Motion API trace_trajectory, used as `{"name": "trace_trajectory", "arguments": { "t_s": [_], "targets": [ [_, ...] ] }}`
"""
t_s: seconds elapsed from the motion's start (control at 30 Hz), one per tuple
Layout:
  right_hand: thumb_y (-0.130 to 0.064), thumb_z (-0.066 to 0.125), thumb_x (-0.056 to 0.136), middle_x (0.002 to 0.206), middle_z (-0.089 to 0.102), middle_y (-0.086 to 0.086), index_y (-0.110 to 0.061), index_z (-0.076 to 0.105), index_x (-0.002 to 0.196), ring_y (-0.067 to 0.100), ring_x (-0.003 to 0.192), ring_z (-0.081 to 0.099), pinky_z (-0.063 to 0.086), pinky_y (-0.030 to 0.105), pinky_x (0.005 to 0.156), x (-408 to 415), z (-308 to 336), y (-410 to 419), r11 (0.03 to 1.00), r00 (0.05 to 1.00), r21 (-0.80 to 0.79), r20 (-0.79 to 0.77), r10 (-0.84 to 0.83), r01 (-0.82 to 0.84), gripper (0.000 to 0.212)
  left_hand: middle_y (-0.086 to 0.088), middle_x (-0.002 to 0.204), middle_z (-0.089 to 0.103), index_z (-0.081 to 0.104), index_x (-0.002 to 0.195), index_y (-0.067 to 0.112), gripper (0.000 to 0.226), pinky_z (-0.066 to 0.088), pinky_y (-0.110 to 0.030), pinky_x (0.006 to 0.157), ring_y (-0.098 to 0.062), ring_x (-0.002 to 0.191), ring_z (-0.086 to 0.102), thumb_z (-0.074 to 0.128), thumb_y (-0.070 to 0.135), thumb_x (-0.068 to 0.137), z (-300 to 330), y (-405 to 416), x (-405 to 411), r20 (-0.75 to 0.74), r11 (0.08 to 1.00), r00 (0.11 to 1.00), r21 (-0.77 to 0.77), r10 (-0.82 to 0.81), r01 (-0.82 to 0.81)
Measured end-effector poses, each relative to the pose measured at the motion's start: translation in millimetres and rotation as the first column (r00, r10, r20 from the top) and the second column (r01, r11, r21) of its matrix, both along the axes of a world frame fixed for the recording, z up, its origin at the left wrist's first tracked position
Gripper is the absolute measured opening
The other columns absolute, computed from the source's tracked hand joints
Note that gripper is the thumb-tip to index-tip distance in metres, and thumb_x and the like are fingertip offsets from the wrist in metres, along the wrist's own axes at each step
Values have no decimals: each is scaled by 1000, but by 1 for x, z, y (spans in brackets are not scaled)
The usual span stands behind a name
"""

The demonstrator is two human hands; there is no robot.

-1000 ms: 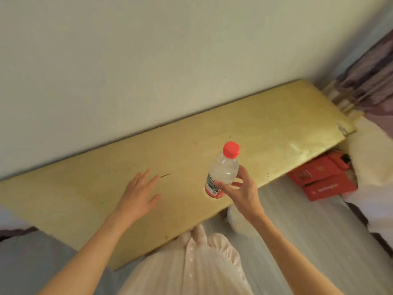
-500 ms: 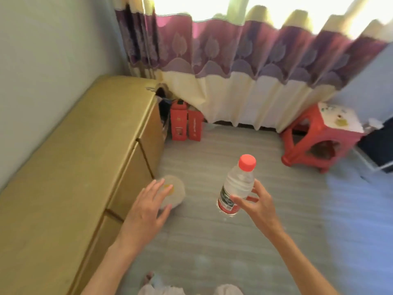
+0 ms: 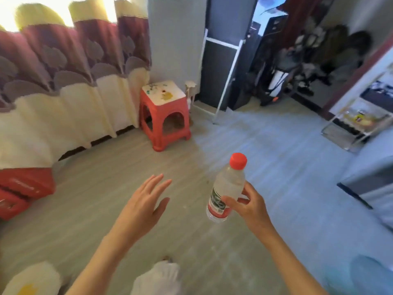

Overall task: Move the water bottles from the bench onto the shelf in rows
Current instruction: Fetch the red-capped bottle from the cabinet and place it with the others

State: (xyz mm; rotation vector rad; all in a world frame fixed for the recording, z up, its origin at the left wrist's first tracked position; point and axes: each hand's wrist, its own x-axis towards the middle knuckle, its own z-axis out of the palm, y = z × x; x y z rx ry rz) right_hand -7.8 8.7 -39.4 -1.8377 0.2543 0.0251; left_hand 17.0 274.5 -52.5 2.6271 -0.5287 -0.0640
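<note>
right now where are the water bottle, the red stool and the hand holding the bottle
water bottle point(image 3: 228, 184), head view, on the clear body above the label
red stool point(image 3: 164, 116), head view, on the front rim under the white seat
right hand point(image 3: 252, 206), head view, on the back of the hand gripping the bottle

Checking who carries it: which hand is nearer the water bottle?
Right. The right hand grips the water bottle around its lower body; the left hand hangs open, apart to its left.
</note>
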Motion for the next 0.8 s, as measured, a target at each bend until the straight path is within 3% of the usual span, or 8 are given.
{"name": "trace_trajectory", "arguments": {
  "t_s": [0.07,0.23,0.33,0.53,0.67,0.8],
  "targets": [
    [-14,78,70,97,67,-7,-27,58,104,15,94,65,53,18,72,17,-3,-38,995,995,24,7,-99,99,41,-10,134,49,46,128,20,58,33,-38,103,-28,127,44,19,54,90,2,-40,46,6,995,995,21,-95,95],
    [-19,75,72,107,64,-8,-26,54,116,13,100,62,52,13,69,76,-12,-130,952,952,36,13,-305,304,49,-7,136,48,46,128,22,45,38,-39,103,-26,127,43,37,41,88,1,-148,159,20,966,966,-38,-257,257],
    [-22,75,73,111,62,-8,-26,53,120,15,103,61,50,10,69,121,-14,-184,916,916,32,19,-401,400,52,-3,138,45,45,129,23,40,31,-30,103,-21,129,40,50,32,90,1,-220,224,35,933,939,-100,-343,345],
    [-19,73,75,113,60,-4,-23,51,120,6,101,59,52,11,70,196,-3,-279,820,820,35,0,-572,572,50,3,142,40,42,132,28,43,31,-30,104,-17,132,35,50,30,90,15,-347,342,44,845,851,-104,-523,525],
    [-16,72,75,106,63,-4,-26,55,108,-2,79,66,54,16,67,234,0,-339,742,744,69,-13,-668,667,38,1,141,42,43,131,27,42,35,-33,103,-19,131,38,50,30,90,13,-423,401,25,778,781,-66,-625,625],
    [-12,73,74,99,66,1,-27,59,95,-3,81,64,54,19,71,278,-4,-407,685,688,85,-5,-726,723,29,0,139,45,44,130,26,41,36,-33,103,-19,129,41,48,31,89,3,-497,453,3,734,735,-54,-678,677]
  ]
}}
